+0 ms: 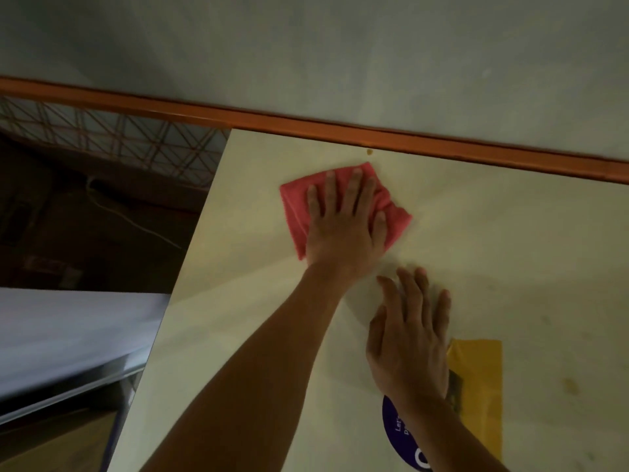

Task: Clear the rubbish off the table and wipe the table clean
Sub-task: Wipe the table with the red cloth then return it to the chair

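Note:
A pink-red cloth (296,206) lies flat on the cream table (238,301) near its far edge. My left hand (340,229) presses down on the cloth with its fingers spread straight. Closer to me, my right hand (408,338) rests flat on the bare tabletop, fingers straight, holding nothing. A small brown spot (369,152) sits on the table just beyond the cloth. A faint brownish stain (571,386) marks the table at the right.
A yellow packet (483,386) and a round purple printed item (394,434) lie on the table under my right wrist. An orange rail (306,126) runs along the wall behind the table. Left of the table edge are a drop, a dim floor, a cord and a wire rack.

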`<state>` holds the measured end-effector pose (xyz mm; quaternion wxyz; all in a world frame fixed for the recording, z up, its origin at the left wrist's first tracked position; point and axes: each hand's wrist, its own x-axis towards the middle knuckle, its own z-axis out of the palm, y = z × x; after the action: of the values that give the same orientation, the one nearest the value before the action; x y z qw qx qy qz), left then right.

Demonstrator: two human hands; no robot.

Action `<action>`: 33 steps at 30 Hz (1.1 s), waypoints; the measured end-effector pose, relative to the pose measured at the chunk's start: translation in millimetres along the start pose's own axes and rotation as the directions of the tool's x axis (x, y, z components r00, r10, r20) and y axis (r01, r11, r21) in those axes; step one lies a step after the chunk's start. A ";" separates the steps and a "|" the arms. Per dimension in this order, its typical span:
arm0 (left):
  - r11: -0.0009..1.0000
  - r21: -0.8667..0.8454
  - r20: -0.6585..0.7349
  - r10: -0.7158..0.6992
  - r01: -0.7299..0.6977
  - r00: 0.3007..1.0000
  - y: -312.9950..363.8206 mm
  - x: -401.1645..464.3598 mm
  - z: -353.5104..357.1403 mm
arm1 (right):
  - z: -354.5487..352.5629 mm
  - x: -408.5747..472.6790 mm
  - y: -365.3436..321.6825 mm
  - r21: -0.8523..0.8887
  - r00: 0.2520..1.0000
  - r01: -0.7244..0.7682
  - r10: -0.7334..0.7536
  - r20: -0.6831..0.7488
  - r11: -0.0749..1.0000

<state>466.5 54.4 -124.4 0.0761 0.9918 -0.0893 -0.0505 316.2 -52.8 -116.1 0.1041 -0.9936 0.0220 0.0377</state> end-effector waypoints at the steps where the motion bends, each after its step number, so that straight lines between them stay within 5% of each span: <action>1: 0.998 0.002 0.019 0.064 -0.064 0.998 -1.0 -2.0 1.1 | -0.1 0.0 -0.5 -0.001 1.000 -0.005 0.005 0.000 1.000; 4: 0.992 0.000 0.003 0.125 -0.125 0.992 -16.3 8.6 0.0 | -0.1 0.4 -1.3 0.007 1.000 -0.009 0.009 -0.009 1.000; 9: 0.976 -0.095 -0.078 -0.202 0.195 0.976 12.4 46.6 0.4 | -0.8 2.5 -1.0 0.028 0.999 -0.003 0.004 -0.034 1.000; 16: 0.983 -0.035 -0.029 0.181 -0.182 0.983 -4.6 59.6 -2.4 | 1.3 3.4 2.6 0.030 0.999 -0.015 0.016 -0.041 0.999; 22: 0.990 -0.057 -0.097 -0.132 0.127 0.986 -104.7 56.7 -17.3 | 5.4 4.4 0.0 0.052 0.995 0.009 -0.004 -0.102 0.999; 27: 0.899 -0.147 -0.119 -0.431 0.413 0.895 -154.8 45.2 -22.9 | 5.2 2.6 1.3 0.045 0.996 0.008 -0.004 -0.089 0.999; 30: 0.869 -0.145 -0.124 -0.490 0.473 0.863 -136.3 48.9 -22.0 | 4.8 3.3 1.1 0.041 0.998 0.003 0.000 -0.064 0.999; 33: 0.906 -0.124 -0.097 -0.416 0.404 0.904 -93.6 46.1 -17.2 | 3.6 3.0 0.8 0.019 0.999 0.000 0.001 -0.045 1.000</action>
<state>529.4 139.4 -126.4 0.1191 0.9845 0.1288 -0.0096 318.9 -53.0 -120.0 0.1128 -0.9932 0.0249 0.0152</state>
